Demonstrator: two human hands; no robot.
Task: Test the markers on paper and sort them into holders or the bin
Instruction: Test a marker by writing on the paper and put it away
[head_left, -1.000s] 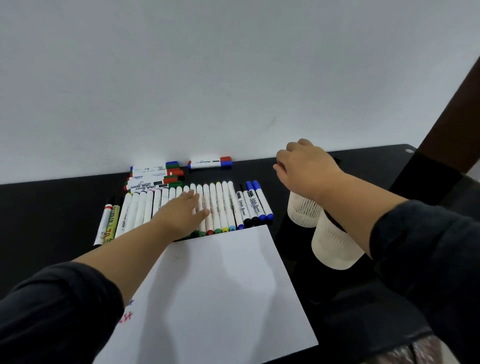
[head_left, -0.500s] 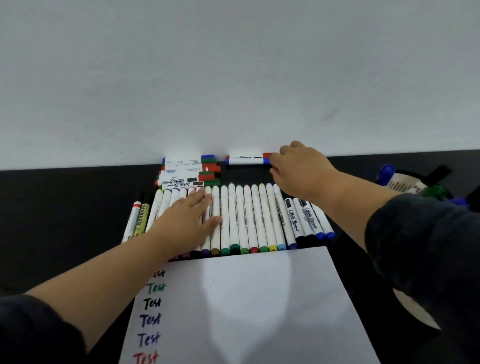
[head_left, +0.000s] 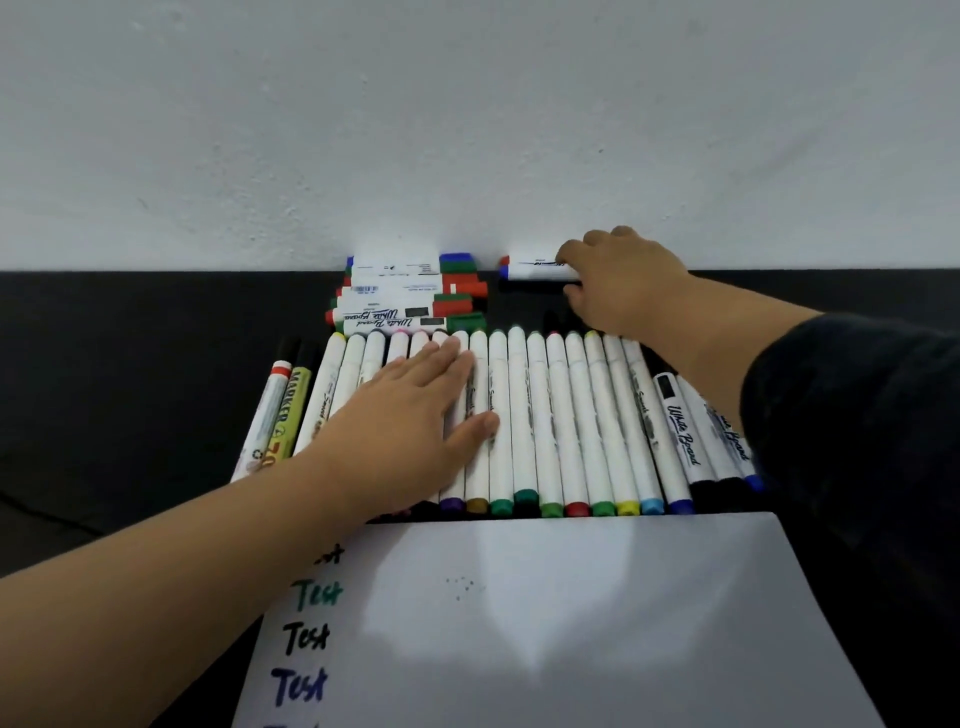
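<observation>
A row of several white markers (head_left: 571, 415) with coloured caps lies side by side on the black table (head_left: 130, 374). My left hand (head_left: 415, 426) lies flat on the left part of the row, fingers straight. At the wall, my right hand (head_left: 618, 283) curls its fingers round the right end of a white marker (head_left: 530, 270) with a blue end. A stack of whiteboard markers (head_left: 400, 301) with red, green and blue caps lies left of it. The white paper (head_left: 571, 623) in front carries "Test" written several times in different colours.
A white wall (head_left: 467, 130) rises directly behind the markers. Two thicker markers (head_left: 280, 410), one with an olive label, lie at the row's left end. Whiteboard markers (head_left: 691, 431) with black and blue caps close its right end. Holders and bin are out of view.
The view swung left, so the white holders left the frame. My right hand went from above the holders to the marker at the wall and closed on it. My left hand stayed on the row.
</observation>
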